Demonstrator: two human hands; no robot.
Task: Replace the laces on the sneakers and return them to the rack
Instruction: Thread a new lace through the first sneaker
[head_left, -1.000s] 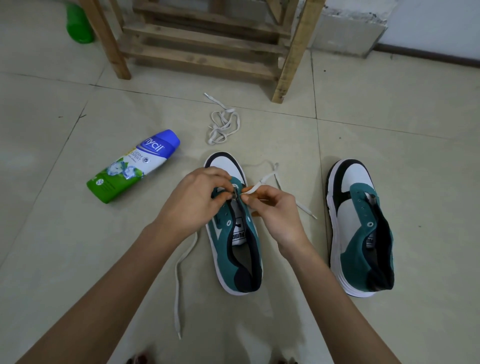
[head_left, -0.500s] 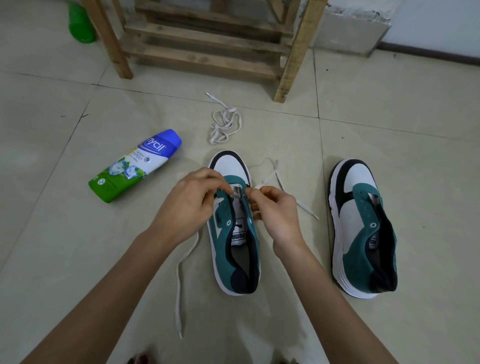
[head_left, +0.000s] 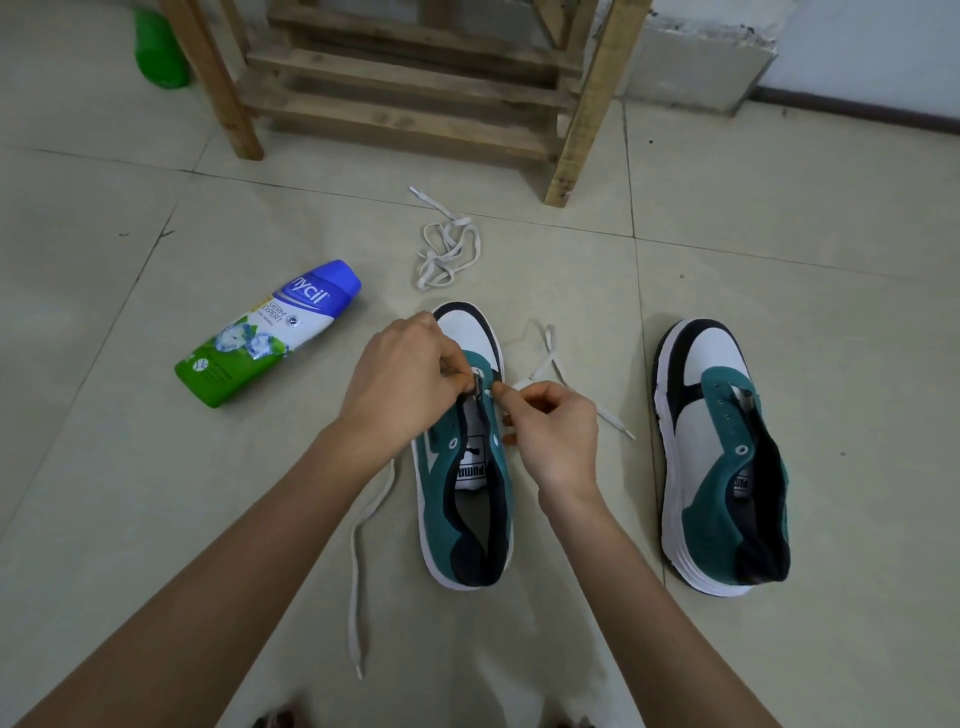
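Note:
Two teal, white and black sneakers stand on the tiled floor. Over the near sneaker (head_left: 467, 499) both my hands work at the front eyelets. My left hand (head_left: 402, 382) pinches the sneaker's eyelet flap near the toe. My right hand (head_left: 556, 426) pinches a white lace (head_left: 550, 358) at the opposite eyelet; one end trails right on the floor, the other end (head_left: 358, 561) runs left and toward me. The second sneaker (head_left: 722, 457) stands unlaced to the right. A spare white lace (head_left: 447, 249) lies bunched beyond the toe. The wooden rack (head_left: 415, 88) stands at the back.
A blue-capped green and white powder bottle (head_left: 265, 332) lies on its side to the left. A green bottle (head_left: 158, 52) stands behind the rack's left leg. A grey concrete block (head_left: 696, 62) sits against the wall at the back right.
My right hand has drawn the lace closer to the eyelets, and its loop on the floor has shifted. My left hand stays on the eyelet flap. The view has tilted slightly.

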